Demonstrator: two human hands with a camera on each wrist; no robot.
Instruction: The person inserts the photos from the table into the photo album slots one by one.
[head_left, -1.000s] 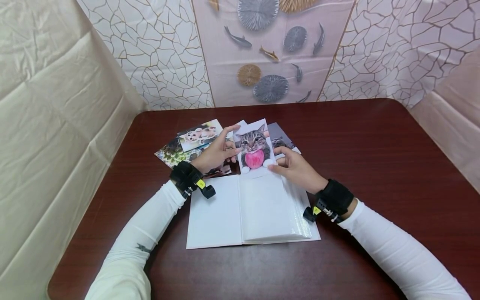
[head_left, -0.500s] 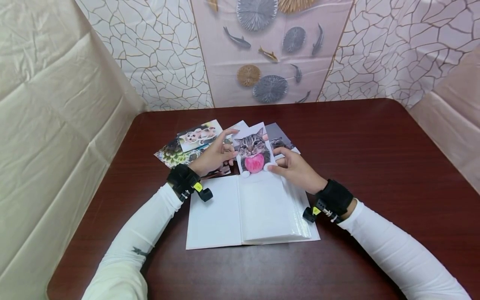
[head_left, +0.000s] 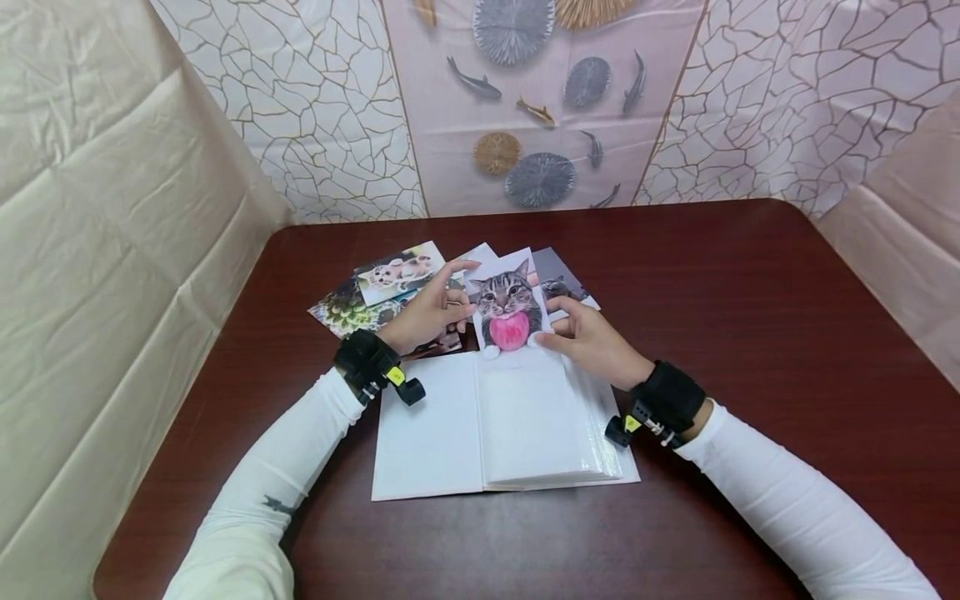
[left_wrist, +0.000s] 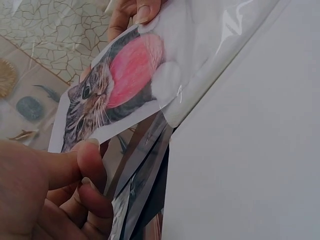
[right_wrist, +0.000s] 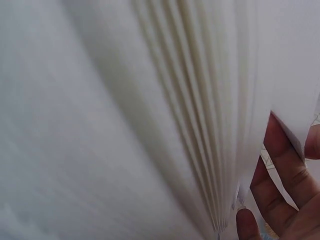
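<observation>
A photo of a tabby cat with a pink ball [head_left: 504, 302] stands at the top edge of an open white photo album [head_left: 427, 429]. Its lower end sits inside a clear sleeve [left_wrist: 220, 35], as the left wrist view shows. My left hand [head_left: 427, 310] pinches the photo's left edge between thumb and fingers, index finger stretched along its top. At the lower right edge, my right hand [head_left: 596, 340] pinches the photo beside the sleeve's mouth, thumb in front. In the right wrist view its fingers reach behind the fanned album pages [right_wrist: 195, 110].
Several loose animal photos lie behind the album: a kitten print [head_left: 397, 273] and a plant print [head_left: 348, 308] at left, a grey one [head_left: 558, 279] at right. All rest on a dark red-brown table [head_left: 720, 275]. Patterned cloth [head_left: 322, 100] hangs behind it.
The cat photo has slid down toward the album, its top edge now lower. My left hand has shifted slightly left and down with it; my right hand has hardly moved.
</observation>
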